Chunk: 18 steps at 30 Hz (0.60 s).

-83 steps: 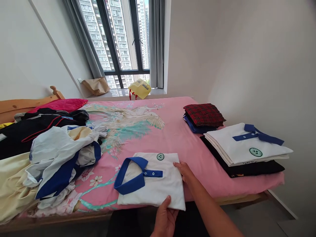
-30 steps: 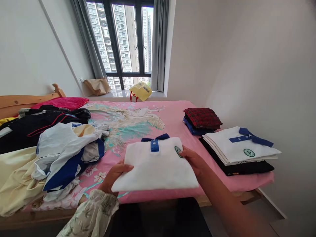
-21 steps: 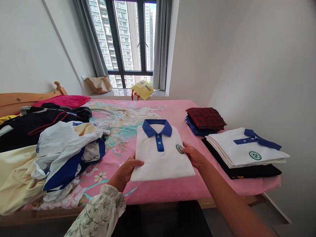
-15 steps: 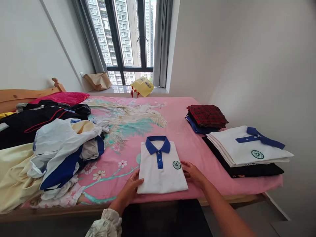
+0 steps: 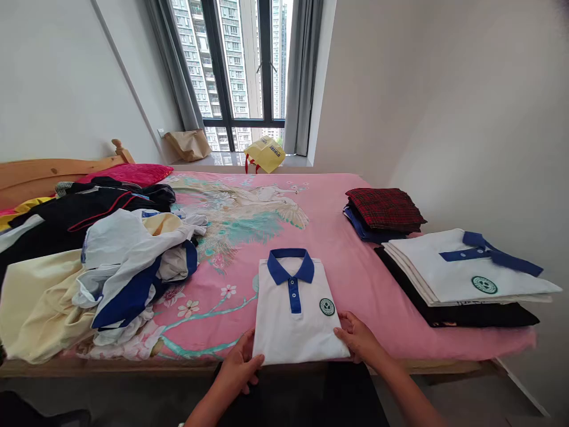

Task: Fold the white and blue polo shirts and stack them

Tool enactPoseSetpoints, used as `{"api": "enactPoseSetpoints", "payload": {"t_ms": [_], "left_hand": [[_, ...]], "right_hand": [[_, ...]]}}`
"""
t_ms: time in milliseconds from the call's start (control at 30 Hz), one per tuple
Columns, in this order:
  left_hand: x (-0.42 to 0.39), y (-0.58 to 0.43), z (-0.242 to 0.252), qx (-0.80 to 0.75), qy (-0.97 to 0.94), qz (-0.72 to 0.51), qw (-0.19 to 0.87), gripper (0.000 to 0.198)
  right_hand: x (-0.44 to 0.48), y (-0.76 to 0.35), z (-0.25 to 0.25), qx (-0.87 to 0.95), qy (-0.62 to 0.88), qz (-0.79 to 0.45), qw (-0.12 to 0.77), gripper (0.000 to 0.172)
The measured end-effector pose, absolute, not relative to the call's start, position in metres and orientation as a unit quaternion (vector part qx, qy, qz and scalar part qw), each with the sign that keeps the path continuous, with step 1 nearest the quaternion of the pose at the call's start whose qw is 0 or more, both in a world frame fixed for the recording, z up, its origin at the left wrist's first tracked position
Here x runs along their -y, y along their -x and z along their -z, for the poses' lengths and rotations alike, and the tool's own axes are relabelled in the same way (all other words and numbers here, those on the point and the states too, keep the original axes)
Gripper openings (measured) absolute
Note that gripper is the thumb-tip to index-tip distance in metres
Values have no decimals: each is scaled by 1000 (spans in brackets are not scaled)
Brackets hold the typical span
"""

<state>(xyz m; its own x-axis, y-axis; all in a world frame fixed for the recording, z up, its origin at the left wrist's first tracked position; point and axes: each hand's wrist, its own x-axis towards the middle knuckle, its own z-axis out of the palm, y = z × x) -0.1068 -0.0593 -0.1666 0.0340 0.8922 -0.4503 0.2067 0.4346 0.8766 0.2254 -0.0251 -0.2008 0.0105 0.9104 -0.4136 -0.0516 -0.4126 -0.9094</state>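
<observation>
A neatly folded white polo shirt with a blue collar and a round green badge lies at the front edge of the bed, collar away from me. My left hand grips its lower left corner, thumb on top and fingers at the side and beneath. At the lower right edge, my right hand pinches the shirt, thumb over the cloth. On the right, a stack of folded white shirts rests on a black garment.
Loose clothes are heaped on the bed's left side, with a cream garment. A red plaid folded pile sits at the back right. Pink bedsheet covers the bed. A yellow bag and paper bag stand by the window.
The folded shirt has moved slightly toward me, to the bed's edge. Both hands have closed on its lower sides. The view has shifted a little to the left.
</observation>
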Motion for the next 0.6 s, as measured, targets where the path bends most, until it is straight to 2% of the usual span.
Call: {"api": "enactPoseSetpoints", "payload": {"t_ms": [167,367,600], "left_hand": [[22,113,148,-629,-453,-355,522,39],[-40,100,142,-628,-432,-363,536,41],[-63,108,140,-631,-435,-315,560,43]], "right_hand": [[8,-221,187,416,619,-527,407,24],[-38,-204,173,381,629,-524,429,23],[-64,-209,177,360,628,-549,418,30]]}}
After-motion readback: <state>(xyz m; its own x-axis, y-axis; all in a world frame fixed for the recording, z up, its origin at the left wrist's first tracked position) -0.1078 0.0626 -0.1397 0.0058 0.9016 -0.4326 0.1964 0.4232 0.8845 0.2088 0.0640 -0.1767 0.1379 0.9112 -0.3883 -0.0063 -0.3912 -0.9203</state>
